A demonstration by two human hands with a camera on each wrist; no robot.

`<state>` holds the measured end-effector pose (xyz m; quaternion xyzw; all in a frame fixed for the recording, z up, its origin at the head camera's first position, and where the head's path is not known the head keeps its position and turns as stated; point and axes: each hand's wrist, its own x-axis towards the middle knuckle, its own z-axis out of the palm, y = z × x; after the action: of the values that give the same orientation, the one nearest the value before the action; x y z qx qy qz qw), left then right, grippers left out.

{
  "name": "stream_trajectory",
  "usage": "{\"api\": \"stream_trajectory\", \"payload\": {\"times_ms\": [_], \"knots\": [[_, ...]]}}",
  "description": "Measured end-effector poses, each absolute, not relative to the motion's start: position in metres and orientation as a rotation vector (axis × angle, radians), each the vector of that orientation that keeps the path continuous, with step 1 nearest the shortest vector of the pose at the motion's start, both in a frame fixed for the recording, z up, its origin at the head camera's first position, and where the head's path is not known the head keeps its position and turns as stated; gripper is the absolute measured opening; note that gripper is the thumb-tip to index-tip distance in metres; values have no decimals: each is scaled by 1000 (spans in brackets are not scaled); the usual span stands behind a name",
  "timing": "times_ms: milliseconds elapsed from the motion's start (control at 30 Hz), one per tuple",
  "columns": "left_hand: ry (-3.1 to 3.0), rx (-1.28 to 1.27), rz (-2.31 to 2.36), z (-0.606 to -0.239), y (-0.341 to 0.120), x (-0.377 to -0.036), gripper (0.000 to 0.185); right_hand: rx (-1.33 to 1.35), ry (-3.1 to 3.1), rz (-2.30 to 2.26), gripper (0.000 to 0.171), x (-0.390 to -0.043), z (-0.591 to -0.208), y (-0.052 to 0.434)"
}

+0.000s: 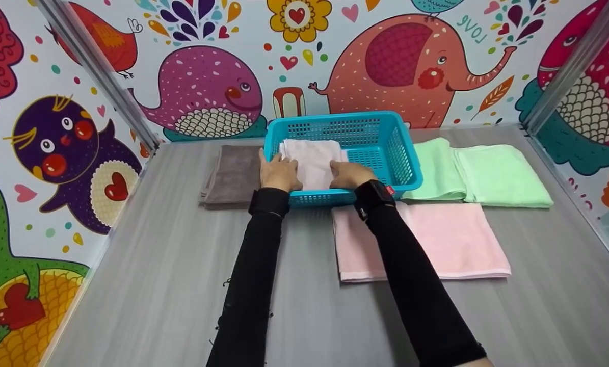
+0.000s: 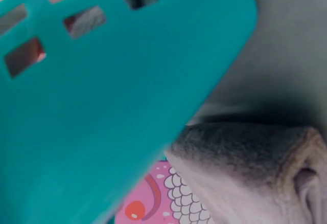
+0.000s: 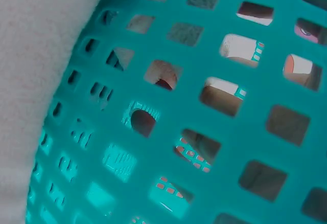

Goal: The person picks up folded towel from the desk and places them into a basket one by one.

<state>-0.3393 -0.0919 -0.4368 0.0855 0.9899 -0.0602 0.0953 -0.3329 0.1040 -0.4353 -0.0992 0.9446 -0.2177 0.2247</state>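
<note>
A teal plastic basket stands at the back middle of the grey table. A folded white towel lies in its left half. My left hand rests on the towel's near left edge, fingers lying along it. My right hand rests on its near right edge. Both wrists cross the basket's near rim. In the left wrist view only the basket's outer wall and a grey towel show. The right wrist view shows the basket's mesh and the white towel. No fingers show in either wrist view.
A folded grey towel lies against the basket's left side. A pink towel is spread in front of it on the right, under my right forearm. Two green folded towels lie to the right. Cartoon-patterned walls close in three sides.
</note>
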Motion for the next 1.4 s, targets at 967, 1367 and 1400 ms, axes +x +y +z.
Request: {"api": "stream_trajectory", "payload": {"times_ms": [967, 1367, 1400], "knots": [[3028, 266, 51, -435, -95, -336, 33, -323, 2987, -547, 37, -331, -435, 100], [3112, 298, 628, -420, -116, -329, 41, -497, 3034, -808, 40, -306, -415, 110], [3115, 286, 678, -419, -120, -329, 41, -537, 3018, -837, 39, -301, -414, 111]]}}
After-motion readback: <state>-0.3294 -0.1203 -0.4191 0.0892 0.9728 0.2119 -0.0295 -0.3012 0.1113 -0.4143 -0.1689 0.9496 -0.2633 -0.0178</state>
